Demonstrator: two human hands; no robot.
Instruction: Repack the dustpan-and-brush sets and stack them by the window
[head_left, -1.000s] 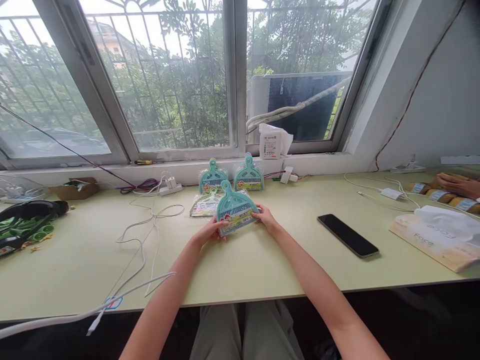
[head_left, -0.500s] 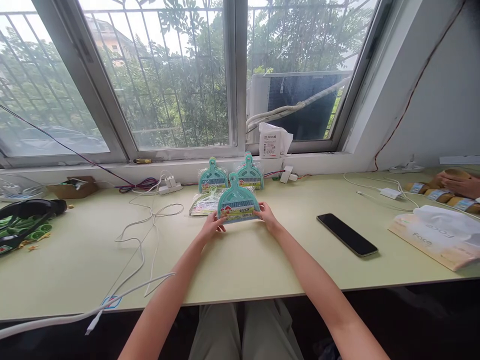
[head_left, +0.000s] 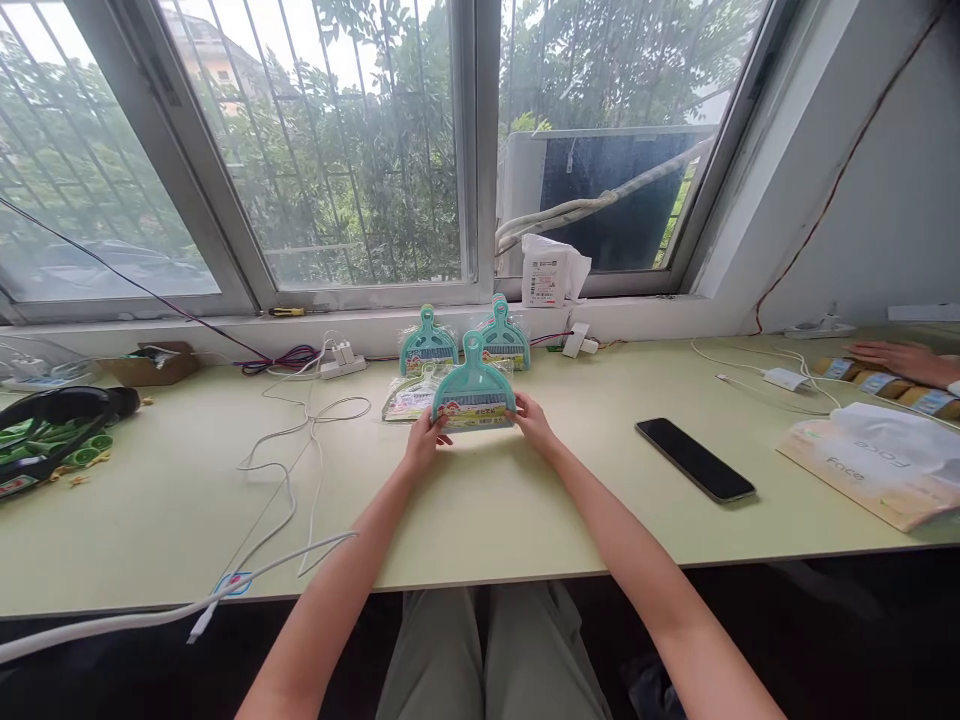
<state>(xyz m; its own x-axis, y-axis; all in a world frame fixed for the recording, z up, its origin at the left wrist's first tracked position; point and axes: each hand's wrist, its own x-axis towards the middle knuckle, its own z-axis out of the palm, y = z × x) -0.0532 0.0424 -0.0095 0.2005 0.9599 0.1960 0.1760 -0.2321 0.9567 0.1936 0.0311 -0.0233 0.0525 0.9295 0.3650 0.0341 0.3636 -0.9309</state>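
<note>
A teal mini dustpan with a brush (head_left: 474,385), wrapped in clear plastic with a printed label, is held upright between my two hands. My left hand (head_left: 425,440) grips its lower left corner, and my right hand (head_left: 531,420) pinches the lower right one. Just behind on the left lies a flat packaged dustpan set (head_left: 407,400) with a pale green edge, partly hidden. Two more teal dustpan sets, one at the left (head_left: 427,345) and one at the right (head_left: 504,335), lean upright near the window wall.
To the right lie a black phone (head_left: 695,460) and a tissue pack (head_left: 877,465). Another person's hand (head_left: 900,358) rests on yellowish-brown rolls (head_left: 885,386). White cables (head_left: 281,480), a power strip (head_left: 343,366), a cardboard box (head_left: 150,364) and black headphones (head_left: 64,425) occupy the left.
The held dustpan now sits a little further up, over the sets behind, still in both hands. The other person's hand has flattened onto the rolls. My view has shifted slightly.
</note>
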